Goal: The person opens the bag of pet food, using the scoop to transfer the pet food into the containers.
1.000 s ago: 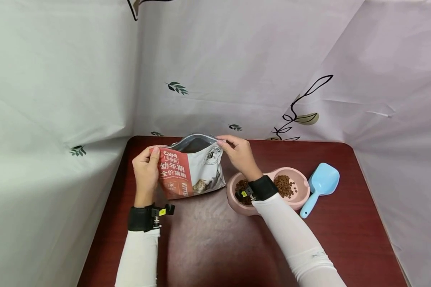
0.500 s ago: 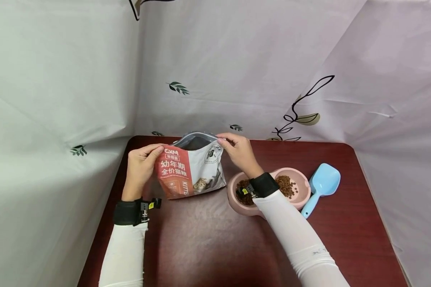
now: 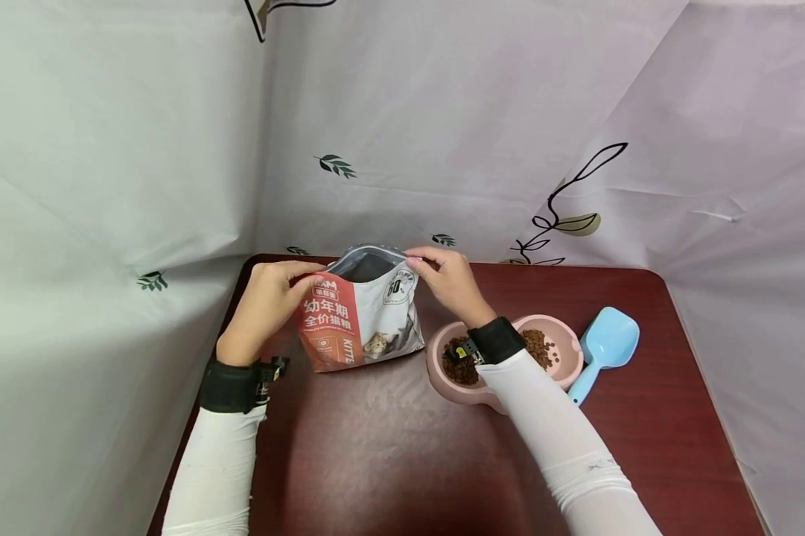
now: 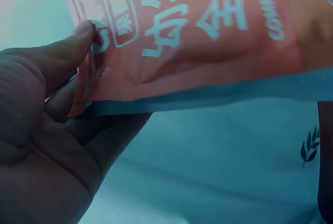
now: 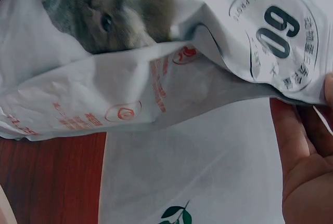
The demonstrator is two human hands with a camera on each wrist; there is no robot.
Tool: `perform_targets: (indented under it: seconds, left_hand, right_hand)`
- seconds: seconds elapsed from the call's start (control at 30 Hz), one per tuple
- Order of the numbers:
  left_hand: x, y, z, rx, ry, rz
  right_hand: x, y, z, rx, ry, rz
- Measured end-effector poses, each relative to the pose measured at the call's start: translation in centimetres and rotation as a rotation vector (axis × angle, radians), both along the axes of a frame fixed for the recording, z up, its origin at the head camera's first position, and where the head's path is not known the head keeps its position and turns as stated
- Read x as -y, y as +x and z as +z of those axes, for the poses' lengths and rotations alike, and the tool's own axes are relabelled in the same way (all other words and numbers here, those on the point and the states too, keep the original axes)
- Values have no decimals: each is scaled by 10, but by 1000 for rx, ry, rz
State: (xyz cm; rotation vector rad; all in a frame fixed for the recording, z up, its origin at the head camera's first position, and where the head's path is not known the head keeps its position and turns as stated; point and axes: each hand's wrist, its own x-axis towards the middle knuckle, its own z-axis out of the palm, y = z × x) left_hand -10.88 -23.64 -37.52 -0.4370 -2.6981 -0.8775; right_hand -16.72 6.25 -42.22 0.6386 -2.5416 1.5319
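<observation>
A red and white bag of kitten food (image 3: 358,320) stands on the table, its zip-top mouth gaping upward. My left hand (image 3: 271,301) pinches the top left edge between thumb and fingers; in the left wrist view the thumb (image 4: 73,47) presses the red front, with fingers behind. At the top right corner my right hand (image 3: 450,283) pinches the rim. In the right wrist view the bag's folded side and printed cat face (image 5: 106,13) show, and the right fingers (image 5: 296,141) reach behind the edge.
Right of the bag, a pink double bowl (image 3: 436,372) holds brown kibble (image 3: 462,368) in both hollows; my right wrist and sleeve pass over it. A light blue scoop (image 3: 610,339) lies beside the bowl. Printed white cloth (image 3: 482,134) hangs behind the dark red table (image 3: 402,461).
My left hand has slid rightward along the bag's top edge, its wrist swinging out to the left. The right hand keeps its pinch at the corner. The bag stays about where it was.
</observation>
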Motion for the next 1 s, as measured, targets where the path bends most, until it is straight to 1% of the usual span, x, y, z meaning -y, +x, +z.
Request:
perform_targets:
  seconds: [0.2, 0.3, 0.37, 0.47, 0.53, 0.6, 0.7, 0.83, 1.0]
  left_hand:
    - [-3, -2, -1, -61, -12, 9]
    - [-3, -2, 0, -72, -31, 2]
    - [-4, -2, 3, -53, -56, 5]
    - [-10, -1, 10, -5, -143, 22]
    - [-15, 0, 15, 30, -210, 16]
    - [-20, 0, 19, 45, -250, 4]
    - [-25, -3, 20, 60, -222, -23]
    - [-26, -7, 18, 62, -156, -30]
    - [-26, -7, 16, 50, -153, -36]
  right_hand:
    - [-3, -3, 5, 12, 49, 43]
    - [-6, -5, 8, 3, 86, 70]
    - [-7, -5, 9, -10, 111, 83]
    - [-9, -6, 12, -34, 132, 97]
    - [-10, -5, 12, -47, 135, 103]
    - [-10, -6, 13, -56, 132, 106]
    - [-10, -5, 13, -58, 129, 112]
    - [-11, -6, 12, -51, 129, 126]
    - [-11, -6, 11, -48, 131, 127]
